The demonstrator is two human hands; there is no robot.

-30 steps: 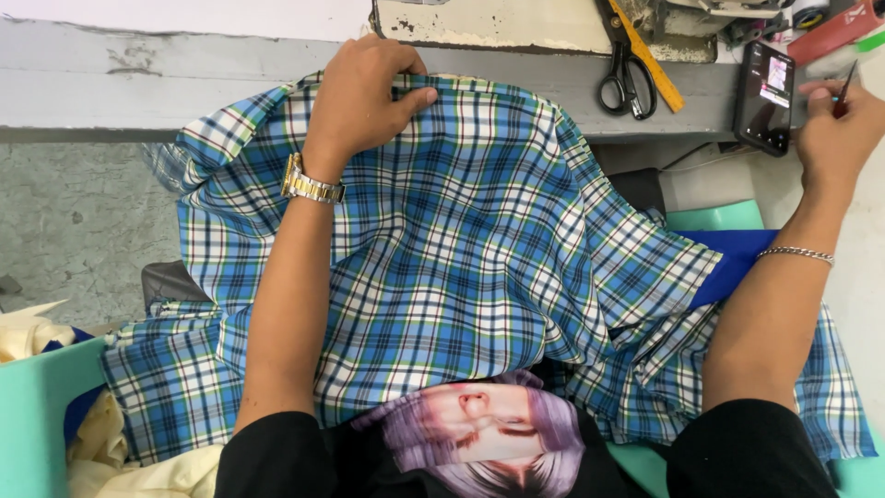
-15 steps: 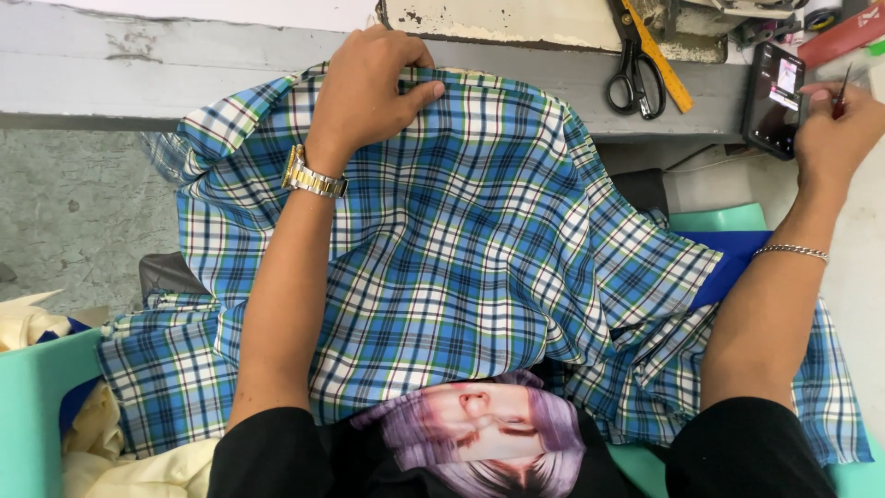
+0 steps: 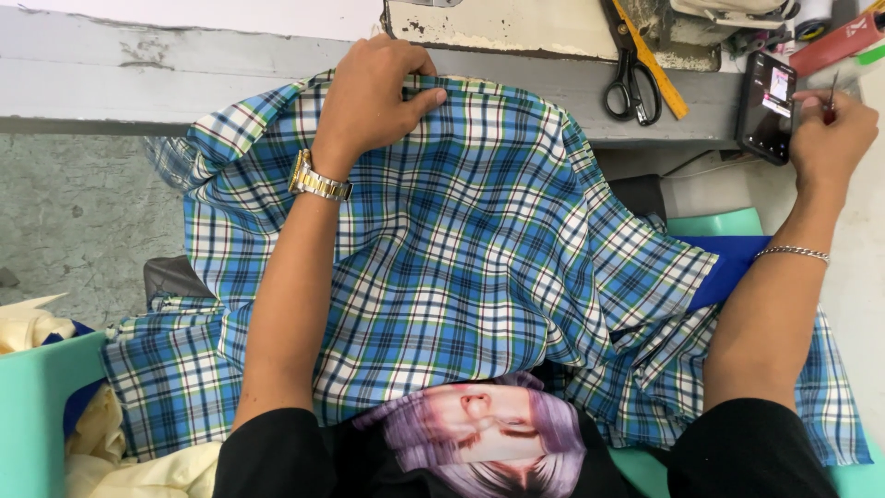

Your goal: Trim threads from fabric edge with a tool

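A blue, white and green plaid garment (image 3: pixel 461 249) is draped over my lap and up onto the edge of the grey worktable (image 3: pixel 111 88). My left hand (image 3: pixel 373 97), with a gold watch on the wrist, pinches the garment's top edge against the table. My right hand (image 3: pixel 830 129), with a silver bracelet on the wrist, is at the far right and holds a small thin red-tipped tool beside a black phone (image 3: pixel 765 106) with a lit screen.
Black-handled scissors (image 3: pixel 631 83) and a yellow ruler (image 3: pixel 650 60) lie on the table by a sewing machine base (image 3: pixel 516 28). A teal bin (image 3: pixel 32 415) with cream fabric (image 3: pixel 111 452) stands at lower left. Blue cloth (image 3: pixel 733 267) shows at right.
The view has shifted slightly. My right hand has drawn a little closer to the phone. The left hand keeps its hold on the plaid edge.
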